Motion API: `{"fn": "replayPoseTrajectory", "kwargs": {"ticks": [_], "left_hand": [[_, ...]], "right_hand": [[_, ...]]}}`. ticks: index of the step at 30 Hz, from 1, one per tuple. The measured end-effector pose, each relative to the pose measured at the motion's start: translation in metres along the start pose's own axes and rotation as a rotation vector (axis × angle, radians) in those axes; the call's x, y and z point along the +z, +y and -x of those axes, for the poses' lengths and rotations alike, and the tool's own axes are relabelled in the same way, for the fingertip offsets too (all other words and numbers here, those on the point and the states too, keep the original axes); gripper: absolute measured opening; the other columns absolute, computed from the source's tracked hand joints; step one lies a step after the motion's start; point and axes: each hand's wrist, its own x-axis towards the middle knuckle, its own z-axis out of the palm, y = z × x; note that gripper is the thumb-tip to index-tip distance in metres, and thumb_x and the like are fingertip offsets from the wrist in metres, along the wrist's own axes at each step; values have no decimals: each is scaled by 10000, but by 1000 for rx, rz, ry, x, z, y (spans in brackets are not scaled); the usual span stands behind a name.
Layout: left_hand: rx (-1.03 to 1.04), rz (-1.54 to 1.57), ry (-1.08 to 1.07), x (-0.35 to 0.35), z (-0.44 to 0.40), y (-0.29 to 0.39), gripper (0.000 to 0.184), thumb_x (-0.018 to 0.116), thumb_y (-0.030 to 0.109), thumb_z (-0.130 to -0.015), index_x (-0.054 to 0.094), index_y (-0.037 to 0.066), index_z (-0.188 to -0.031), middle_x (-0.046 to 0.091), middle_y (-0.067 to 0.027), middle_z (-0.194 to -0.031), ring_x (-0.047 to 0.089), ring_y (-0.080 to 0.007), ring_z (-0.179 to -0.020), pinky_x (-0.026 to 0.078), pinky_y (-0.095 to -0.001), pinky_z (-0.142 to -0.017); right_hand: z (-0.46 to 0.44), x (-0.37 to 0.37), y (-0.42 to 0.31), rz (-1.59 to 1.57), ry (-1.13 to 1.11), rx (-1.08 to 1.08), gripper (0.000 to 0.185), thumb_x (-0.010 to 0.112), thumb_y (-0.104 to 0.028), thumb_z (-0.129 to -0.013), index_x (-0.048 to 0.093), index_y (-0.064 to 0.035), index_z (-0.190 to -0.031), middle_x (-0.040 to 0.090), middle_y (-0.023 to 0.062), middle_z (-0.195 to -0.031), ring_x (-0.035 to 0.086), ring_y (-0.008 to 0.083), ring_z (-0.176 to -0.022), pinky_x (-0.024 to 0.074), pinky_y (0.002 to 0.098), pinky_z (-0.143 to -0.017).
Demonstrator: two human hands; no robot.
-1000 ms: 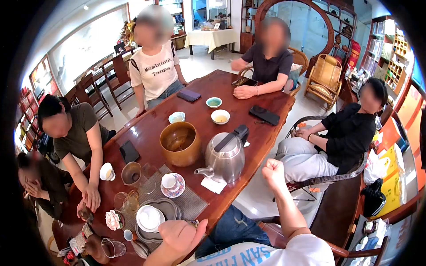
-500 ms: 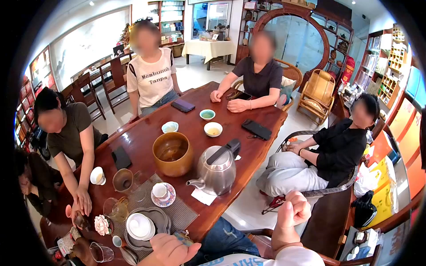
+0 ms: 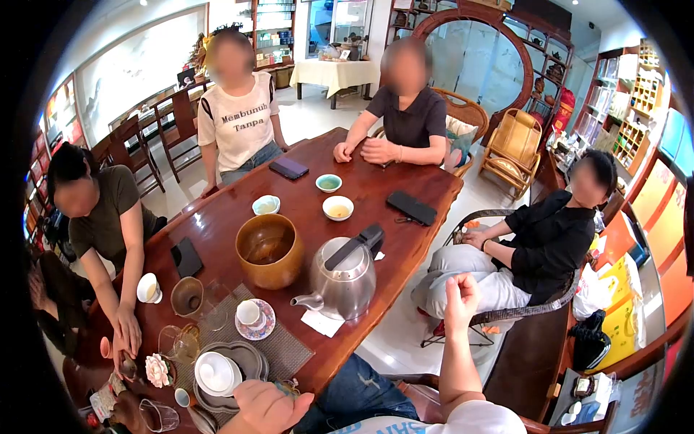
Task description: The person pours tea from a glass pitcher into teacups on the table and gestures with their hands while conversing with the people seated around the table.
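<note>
Glossy reddish-brown wooden table [image 3: 217,239] spread with tea ware, one hand low beside it, the other raised past its edge.

Perhaps to guard the wood from drips, a white lidded porcelain bowl [image 3: 215,370] sits on a grey scalloped tray [image 3: 256,354], itself on a grey woven mat [image 3: 293,354]; white paper [image 3: 322,324] below the silver metal kettle [image 3: 343,286] may serve likewise. The left hand [image 3: 271,406] is just in front of the bowl, overlapping its near edge in view; I cannot tell whether they touch or how far its fingers close. The right hand [image 3: 463,296] has curled fingers, nothing visible in them, well apart from the bowl.
</note>
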Motion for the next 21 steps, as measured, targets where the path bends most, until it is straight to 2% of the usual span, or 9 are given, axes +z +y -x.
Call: {"fn": "replayPoseTrajectory", "kwargs": {"ticks": [5, 6, 8, 10, 12, 14, 16, 19, 21], "left_hand": [[-28, 58, -23, 0, 4, -1, 326, 758, 168, -677, 454, 107, -577, 468, -28, -568, 461, -216, -489, 350, -324, -494], [-23, 64, -39, 0, 4, -3, 328, 757, 170, -679, 452, 107, -575, 466, -30, -563, 457, -216, -481, 341, -323, -484], [-11, 76, -11, 0, -1, 0, 338, 754, 165, -681, 440, 108, -571, 459, -30, -561, 447, -217, -475, 327, -323, -472], [13, 86, 11, 4, -4, 1, 348, 755, 163, -681, 430, 112, -568, 442, -28, -556, 438, -219, -471, 320, -324, -467], [32, 99, 0, 5, -2, 3, 359, 758, 164, -678, 420, 121, -567, 415, -26, -546, 431, -220, -471, 319, -328, -467], [93, 127, -29, 7, -6, 8, 370, 768, 176, -676, 415, 130, -574, 387, -16, -541, 416, -206, -455, 307, -321, -446], [140, 154, -72, 8, -9, 11, 383, 777, 193, -673, 410, 137, -582, 368, -5, -538, 400, -190, -438, 293, -311, -423], [177, 180, -110, 11, -11, 15, 402, 788, 217, -673, 401, 144, -592, 355, 10, -533, 378, -167, -412, 270, -295, -389], [193, 179, -80, 16, -11, 15, 411, 788, 223, -678, 394, 145, -594, 351, 18, -528, 366, -156, -399, 257, -286, -372]], "right_hand": [[14, -1, -9, -5, -49, -41, 152, 599, -13, -839, 509, -34, -718, 490, -50, -664, 398, 20, -589, 300, 185, -511], [20, 1, -14, -18, -92, -36, 139, 606, 0, -813, 524, -31, -705, 514, -21, -654, 424, 44, -573, 331, 196, -515], [37, 3, -12, 46, -216, -199, 103, 617, 4, -772, 555, -27, -696, 531, 22, -635, 465, 85, -552, 366, 222, -512], [60, 13, -25, -35, -355, -220, 69, 633, 2, -733, 582, -31, -700, 551, 60, -636, 506, 127, -556, 386, 247, -511], [84, 25, -51, -117, -480, -217, 93, 593, 6, -742, 550, -13, -661, 547, 69, -654, 496, 179, -560, 384, 285, -533], [109, 36, -65, -388, -638, -199, 88, 613, 7, -743, 563, -5, -672, 559, 87, -661, 525, 218, -574, 396, 314, -535], [121, 41, -81, -481, -828, -245, 75, 637, 2, -749, 574, 3, -708, 575, 108, -702, 546, 254, -604, 414, 344, -550], [132, 47, -91, -559, -907, -336, 97, 639, -11, -773, 577, 30, -836, 575, 149, -795, 557, 289, -653, 434, 373, -571], [133, 45, -94, -562, -895, -324, 103, 648, -12, -777, 575, 22, -841, 573, 139, -793, 555, 288, -663, 433, 369, -578]]}}
